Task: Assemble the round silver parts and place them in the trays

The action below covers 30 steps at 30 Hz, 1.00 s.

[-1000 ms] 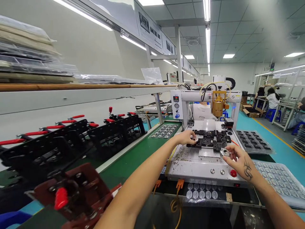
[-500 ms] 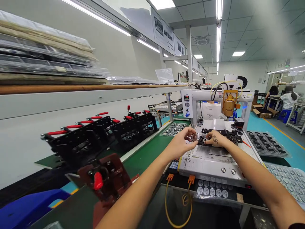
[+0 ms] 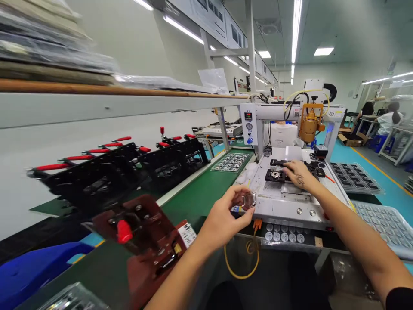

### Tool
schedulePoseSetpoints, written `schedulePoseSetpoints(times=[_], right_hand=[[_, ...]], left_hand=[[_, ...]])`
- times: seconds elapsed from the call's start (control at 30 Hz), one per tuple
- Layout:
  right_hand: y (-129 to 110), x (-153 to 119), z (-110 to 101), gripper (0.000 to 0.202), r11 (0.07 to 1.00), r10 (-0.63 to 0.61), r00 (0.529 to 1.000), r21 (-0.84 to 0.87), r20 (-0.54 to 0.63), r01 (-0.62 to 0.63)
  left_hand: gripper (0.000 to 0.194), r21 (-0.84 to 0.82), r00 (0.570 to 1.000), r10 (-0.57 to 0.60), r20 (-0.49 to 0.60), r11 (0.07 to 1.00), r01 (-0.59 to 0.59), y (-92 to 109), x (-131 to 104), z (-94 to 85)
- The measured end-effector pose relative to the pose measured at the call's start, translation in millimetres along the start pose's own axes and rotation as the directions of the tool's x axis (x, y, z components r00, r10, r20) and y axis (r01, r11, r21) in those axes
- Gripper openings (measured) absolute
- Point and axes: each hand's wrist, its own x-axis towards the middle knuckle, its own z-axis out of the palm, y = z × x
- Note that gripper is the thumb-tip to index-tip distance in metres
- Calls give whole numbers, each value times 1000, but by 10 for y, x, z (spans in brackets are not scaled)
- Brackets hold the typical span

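Left hand: one watch case [image 3: 249,200], pinched between thumb and fingers of the left hand [image 3: 230,211], held up near the machine's front edge; the fingertips behind it are partly hidden.
Right hand: the right hand [image 3: 298,174] reaches over the black fixture blocks [image 3: 272,175], fingers together and forward, thumb lower; I can't tell whether they grip anything.
Fixture: one metal ring part [image 3: 275,174] sits in the left block; the hand covers some of the others, so no sure count there.
Machine: one brass-coloured head [image 3: 309,128] hangs over the white bed [image 3: 271,202]; two silver buttons [image 3: 299,211] show in front, and a red button [image 3: 326,216] is mostly behind the right forearm.
Discs: five make up the lower row of round discs [image 3: 284,237] under the bed; the upper row is lost in glare.
Trays: one parts tray [image 3: 231,162] left of the machine, one tray of black parts [image 3: 355,177] right; cells too small to count.
Clamps: about ten red handles [image 3: 51,166] on the black fixtures, one on the maroon fixture [image 3: 142,232].
People: two seated far right, small and blurred.
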Motion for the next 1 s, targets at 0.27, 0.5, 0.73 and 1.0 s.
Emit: schedulePoseSetpoints(times=[0.27,0.5,0.73,1.0], right_hand=[[777,-2134,-440,45,942,290,852,-29,-435,-336],[491,-2474,-75,32,949,299,811,72,-502,-306],[29,-2745,412,18,952,126,992,279,17,-126],[329,-2542,796,26,990,-45,997,133,66,35]], left_hand=[[32,-10,994,-79,74,997,80,-500,-620,386],[37,-58,837,-64,543,992,113,-743,-568,1544],[40,-56,783,-5,623,997,51,-1040,-738,1859],[37,-72,747,-9,665,995,76,-1021,-770,1791]])
